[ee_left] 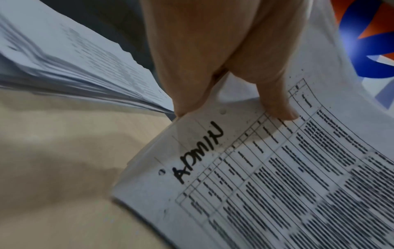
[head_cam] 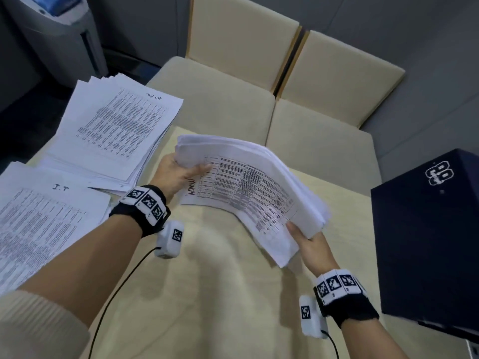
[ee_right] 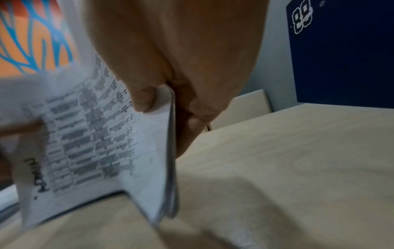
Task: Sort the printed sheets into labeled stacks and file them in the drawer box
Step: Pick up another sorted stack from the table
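Above the pale bench (head_cam: 220, 281), seen from the head, the left hand (head_cam: 178, 174) and right hand (head_cam: 311, 247) clamp opposite ends of the sagging ADMIN stack (head_cam: 259, 187), probably so no sheets slip on the way to the dark box (head_cam: 427, 242) at the right; two other stacks (head_cam: 116, 125) lie apart at the left. At the left wrist, the thumb (ee_left: 275, 104) pins the labelled corner. At the right wrist, thumb above and fingers (ee_right: 198, 118) beneath pinch the edge.

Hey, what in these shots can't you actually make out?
- Printed text on the ADMIN stack: too small in the head view, blurred in both wrist views.
- Far stack: handwritten label too small to read.
- Dark box: cut off by the right edge; no drawer visible.
- Left hand fingers: hidden under the paper.
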Available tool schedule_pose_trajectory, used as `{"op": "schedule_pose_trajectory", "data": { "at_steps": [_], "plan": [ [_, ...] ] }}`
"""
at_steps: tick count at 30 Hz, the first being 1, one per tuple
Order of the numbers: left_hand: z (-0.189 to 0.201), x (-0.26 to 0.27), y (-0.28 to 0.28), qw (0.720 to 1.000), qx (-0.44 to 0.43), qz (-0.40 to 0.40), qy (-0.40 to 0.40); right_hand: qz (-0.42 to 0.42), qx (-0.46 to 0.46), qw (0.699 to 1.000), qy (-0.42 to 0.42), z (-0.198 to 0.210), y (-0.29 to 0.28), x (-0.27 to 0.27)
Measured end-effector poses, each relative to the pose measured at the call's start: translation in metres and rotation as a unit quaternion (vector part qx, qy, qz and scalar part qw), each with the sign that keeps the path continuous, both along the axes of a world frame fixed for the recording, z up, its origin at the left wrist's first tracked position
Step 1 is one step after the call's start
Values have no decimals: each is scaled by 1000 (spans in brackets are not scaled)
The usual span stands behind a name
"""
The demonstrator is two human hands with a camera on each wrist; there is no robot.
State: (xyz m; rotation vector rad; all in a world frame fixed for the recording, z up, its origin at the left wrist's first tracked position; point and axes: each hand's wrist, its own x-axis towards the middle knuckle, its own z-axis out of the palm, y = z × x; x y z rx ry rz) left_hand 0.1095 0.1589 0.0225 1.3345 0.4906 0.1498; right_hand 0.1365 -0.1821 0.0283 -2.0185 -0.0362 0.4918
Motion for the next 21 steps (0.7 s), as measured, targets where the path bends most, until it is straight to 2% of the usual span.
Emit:
{"op": "schedule_pose_trajectory", "data": {
  "at_steps": [3,8,11,15,19,21],
  "plan": [
    [1,-19,-4,999,23,4,26,-16,30,999,17,1,-15,-4],
    [-4,-53,-27,988,42,-58,134,-68,122,989,57,15,-37,-23],
    [-6,-60,-43,988,12,-76,132,-72,180,974,116,28,-55,-36],
    [-6,-49,-69,982,6,-139,126,-97,151,971,159,34,-88,-59],
    [-13,-44,-100,975,51,-180,119,-98,100,980,138,42,-124,-90],
    [-14,-50,-118,973,53,-196,113,-114,115,978,132,47,-140,-108]
  ]
}}
